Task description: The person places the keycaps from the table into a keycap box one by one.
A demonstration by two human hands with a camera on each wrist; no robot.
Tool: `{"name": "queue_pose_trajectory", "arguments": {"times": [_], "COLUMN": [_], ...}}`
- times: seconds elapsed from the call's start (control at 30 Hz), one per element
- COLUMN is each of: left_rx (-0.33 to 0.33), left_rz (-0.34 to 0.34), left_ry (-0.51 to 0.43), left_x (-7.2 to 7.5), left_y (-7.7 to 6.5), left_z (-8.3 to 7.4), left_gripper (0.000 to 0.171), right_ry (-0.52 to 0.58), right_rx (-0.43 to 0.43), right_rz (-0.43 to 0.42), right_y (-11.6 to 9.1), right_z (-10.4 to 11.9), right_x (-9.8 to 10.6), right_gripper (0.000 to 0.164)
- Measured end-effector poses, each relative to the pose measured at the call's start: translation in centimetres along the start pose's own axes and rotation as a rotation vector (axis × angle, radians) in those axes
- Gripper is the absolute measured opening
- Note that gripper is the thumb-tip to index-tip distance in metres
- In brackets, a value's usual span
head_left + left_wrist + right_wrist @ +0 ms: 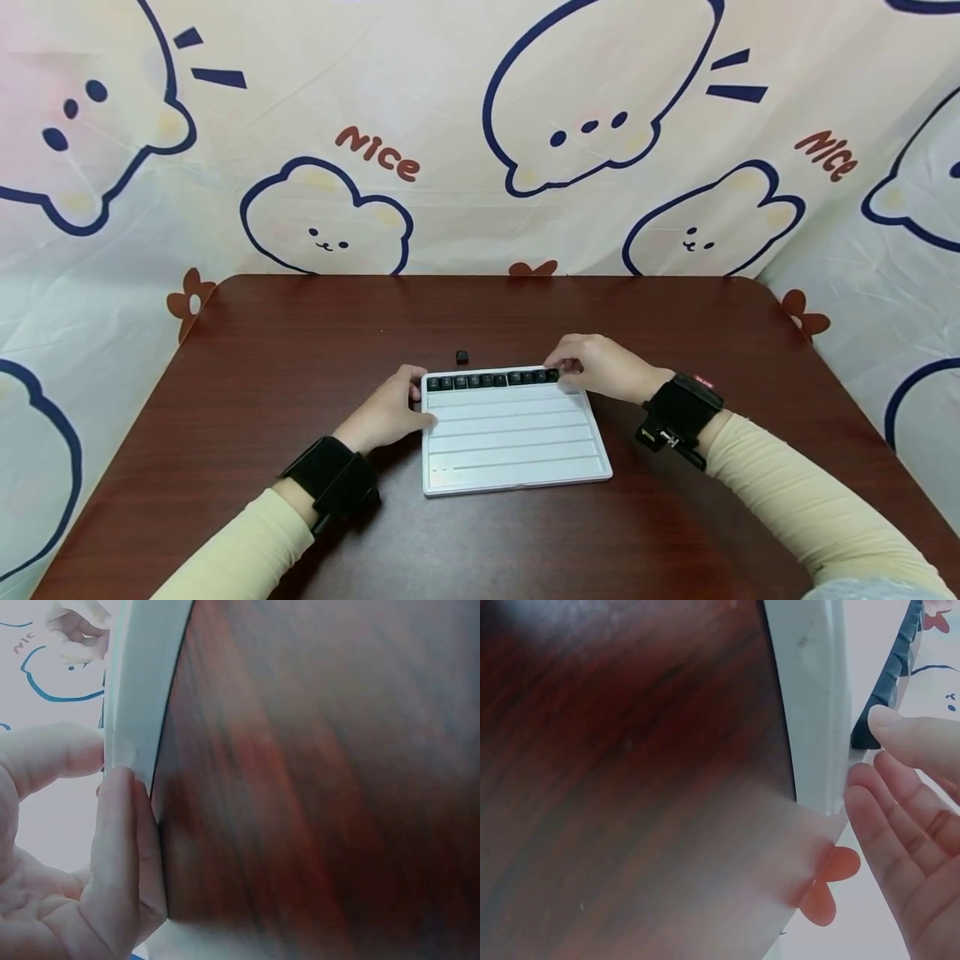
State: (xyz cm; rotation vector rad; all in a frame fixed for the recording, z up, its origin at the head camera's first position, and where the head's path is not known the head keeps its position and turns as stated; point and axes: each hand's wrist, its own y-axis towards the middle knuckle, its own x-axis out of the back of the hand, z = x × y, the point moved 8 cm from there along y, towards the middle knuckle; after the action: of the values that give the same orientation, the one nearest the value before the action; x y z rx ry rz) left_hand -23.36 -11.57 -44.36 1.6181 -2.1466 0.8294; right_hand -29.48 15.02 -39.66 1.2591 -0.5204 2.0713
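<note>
A flat white tray [517, 437] with raised crosswise ridges lies on the table. Along its far edge runs a row of black keycaps [480, 381]. My left hand [386, 412] grips the tray's left edge, thumb on the near part and fingers at the far corner; the left wrist view shows the white rim [146, 690] between them. At the far right corner, my right hand [603, 367] pinches the end keycap [865, 731] of the row. Its thumb [889, 718] touches that keycap, while other fingertips lie by the tray's corner. The keycap's far side is hidden.
One loose black keycap [462, 357] sits on the table just beyond the tray. The brown wooden table [337, 325] reaches back to a cloth backdrop [450, 225] with cartoon outlines. Black wrist bands [682, 408] are on both wrists.
</note>
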Motion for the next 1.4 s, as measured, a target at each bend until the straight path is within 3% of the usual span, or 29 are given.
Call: {"name": "queue_pose_trajectory", "arguments": {"times": [0.27, 0.53, 0.9, 1.4], "left_rx": [-0.002, 0.010, 0.003, 0.002], "left_rz": [0.003, 0.005, 0.011, 0.005], "left_ry": [0.002, 0.005, -0.004, -0.026], "left_x": [0.1, 0.0, -0.1, 0.1], "left_y": [0.0, -0.2, -0.2, 0.1], "left_z": [-0.1, 0.1, -0.1, 0.0], "left_gripper": [0.069, 0.068, 0.068, 0.066], "right_ry": [-0.051, -0.066, -0.052, -0.011], "right_rx": [0.008, 0.035, 0.097, 0.031], "right_rz": [0.016, 0.047, 0.111, 0.221], "right_y": [0.4, 2.7, 6.9, 12.9], "right_z": [0.0, 1.1, 3.2, 6.1], "right_x": [1.2, 2.1, 0.4, -2.6], "right_gripper": [0.025, 0.026, 0.024, 0.022]}}
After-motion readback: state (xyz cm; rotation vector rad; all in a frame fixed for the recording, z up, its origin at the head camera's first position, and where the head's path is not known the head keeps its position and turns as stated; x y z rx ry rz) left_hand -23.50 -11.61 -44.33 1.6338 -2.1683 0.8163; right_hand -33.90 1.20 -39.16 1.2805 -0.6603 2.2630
